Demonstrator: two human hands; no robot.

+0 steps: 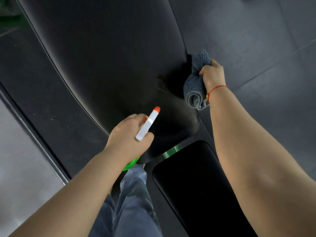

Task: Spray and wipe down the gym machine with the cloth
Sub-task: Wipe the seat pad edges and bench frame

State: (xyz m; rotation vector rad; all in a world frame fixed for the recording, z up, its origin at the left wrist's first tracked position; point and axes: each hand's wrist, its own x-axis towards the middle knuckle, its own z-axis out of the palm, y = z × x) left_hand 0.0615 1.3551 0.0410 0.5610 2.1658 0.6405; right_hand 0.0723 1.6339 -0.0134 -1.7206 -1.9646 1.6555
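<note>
The left hand [126, 135] is curled round the neck of a spray bottle with a white trigger head and an orange nozzle tip [147, 124]. The nozzle points up and away over the wide, matte black padded surface of the gym machine [111, 57], and a sliver of the bottle's green body shows under the wrist. Whether a finger is pressing the trigger cannot be told. The right hand [212, 74] grips a bunched blue-grey terry cloth [195, 86] and holds it against the right edge of that black pad, where the pad narrows. The cloth's lower end is rolled up and hangs just below the hand. A thin red string bracelet [217, 88] circles the right wrist. Nearer the person lies a smaller, glossy black rounded pad [191, 177], with a shiny green metal bar [171, 151] between the two pads. Grey trousers [133, 202] show below the left forearm, and the grey tiled floor [256, 40] spreads to the right of the machine.
</note>
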